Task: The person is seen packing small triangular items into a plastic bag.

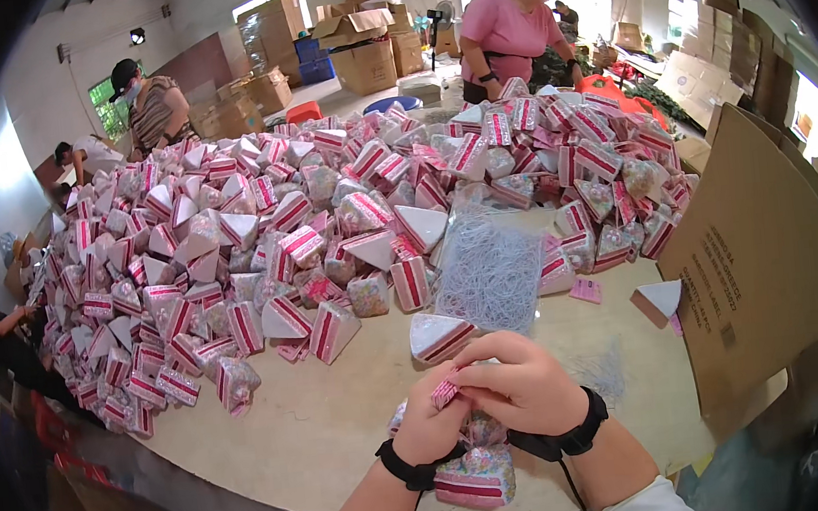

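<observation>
Both my hands meet low in the middle of the view, over the near edge of a round beige table (279, 432). My left hand (431, 427) and my right hand (524, 384) together pinch the pink striped top of a small clear packet of sweets (475, 476), which hangs below my wrists. Each wrist carries a black strap. Just beyond my fingers lies a white and pink triangular box (441, 335). A bag of thin white wire ties (490, 273) rests behind it.
A huge heap of pink and white triangular boxes (233, 242) covers the far table. A tall brown cardboard sheet (764, 254) stands at right, with a lone triangular box (658, 302) beside it. A person in pink (512, 37) stands opposite; other people work at left.
</observation>
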The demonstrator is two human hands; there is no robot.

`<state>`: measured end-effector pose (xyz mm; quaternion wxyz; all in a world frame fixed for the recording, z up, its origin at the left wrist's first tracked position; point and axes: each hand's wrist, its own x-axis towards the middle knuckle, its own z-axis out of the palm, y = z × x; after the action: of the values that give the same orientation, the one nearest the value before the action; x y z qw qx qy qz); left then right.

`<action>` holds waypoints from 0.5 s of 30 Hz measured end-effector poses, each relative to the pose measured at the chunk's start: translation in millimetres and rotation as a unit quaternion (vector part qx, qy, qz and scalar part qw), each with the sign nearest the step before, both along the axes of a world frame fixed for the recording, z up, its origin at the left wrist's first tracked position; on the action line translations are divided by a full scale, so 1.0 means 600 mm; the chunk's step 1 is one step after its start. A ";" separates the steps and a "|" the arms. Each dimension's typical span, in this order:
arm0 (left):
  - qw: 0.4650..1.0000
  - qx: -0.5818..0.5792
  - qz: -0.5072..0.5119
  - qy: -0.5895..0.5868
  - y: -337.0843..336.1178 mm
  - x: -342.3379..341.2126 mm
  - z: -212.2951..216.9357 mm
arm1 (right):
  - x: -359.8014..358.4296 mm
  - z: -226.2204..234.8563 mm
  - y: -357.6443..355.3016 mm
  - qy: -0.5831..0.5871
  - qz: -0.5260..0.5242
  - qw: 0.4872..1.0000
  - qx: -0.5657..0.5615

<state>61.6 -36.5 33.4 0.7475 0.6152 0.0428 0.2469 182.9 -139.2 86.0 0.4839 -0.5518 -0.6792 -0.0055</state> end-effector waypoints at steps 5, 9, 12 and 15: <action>0.998 -0.056 0.006 0.003 0.006 -0.002 -0.017 | -0.007 0.002 0.005 -0.019 -0.015 1.000 0.005; 0.998 -0.057 0.009 -0.003 0.006 -0.001 -0.011 | -0.005 0.002 0.006 -0.025 -0.013 1.000 0.009; 0.999 -0.054 0.006 -0.004 0.006 -0.002 -0.011 | -0.005 0.004 0.006 -0.027 -0.007 0.999 0.015; 0.998 -0.058 0.002 -0.014 0.006 -0.002 -0.010 | -0.006 0.006 0.005 -0.036 -0.002 0.999 0.020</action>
<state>60.5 -32.7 27.5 0.7818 0.5672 0.0477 0.2544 179.4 -136.3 89.7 0.4700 -0.5429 -0.6948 -0.0399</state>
